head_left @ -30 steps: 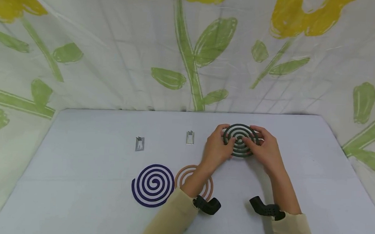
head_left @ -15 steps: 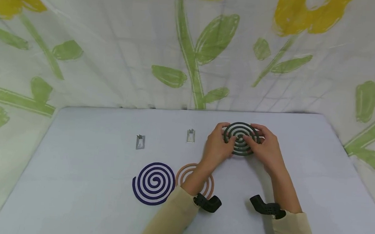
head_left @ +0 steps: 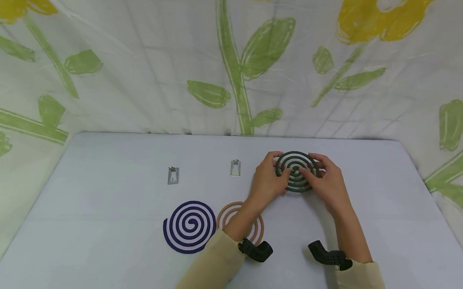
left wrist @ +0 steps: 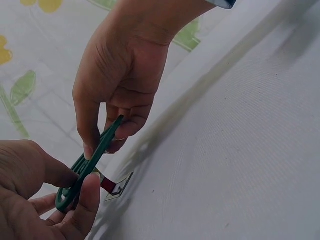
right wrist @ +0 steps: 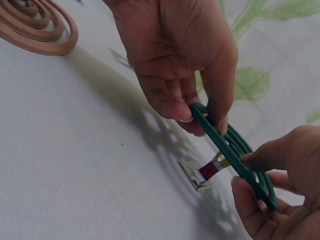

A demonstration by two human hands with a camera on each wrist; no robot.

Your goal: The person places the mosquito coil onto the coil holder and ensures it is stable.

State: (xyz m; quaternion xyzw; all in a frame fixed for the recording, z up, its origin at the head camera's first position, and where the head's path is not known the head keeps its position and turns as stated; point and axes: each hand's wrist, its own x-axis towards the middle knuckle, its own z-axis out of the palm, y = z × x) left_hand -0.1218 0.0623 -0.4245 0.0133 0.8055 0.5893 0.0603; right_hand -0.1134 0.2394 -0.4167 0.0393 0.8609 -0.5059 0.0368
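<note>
Both hands hold a dark green mosquito coil (head_left: 295, 168) above the table at the right of centre. My left hand (head_left: 270, 177) grips its left side, thumb on top and fingers around the edge. On the opposite side my right hand (head_left: 329, 184) pinches it the same way. In the left wrist view the coil (left wrist: 92, 165) is seen edge-on and tilted. Just beneath it in the right wrist view stands a small metal coil stand (right wrist: 192, 175), its raised tab reaching up to the coil. Whether the coil is seated on the tab is hidden.
A purple mosquito coil (head_left: 191, 223) lies flat at the front centre. An orange coil (head_left: 261, 227) beside it is partly covered by the left forearm. Two more metal stands, a left one (head_left: 173, 176) and a middle one (head_left: 235, 168), sit behind them on the white table (head_left: 93, 242).
The head view shifted slightly between the first two frames. Both hands keep their hold on the green coil, which stays nearly in place.
</note>
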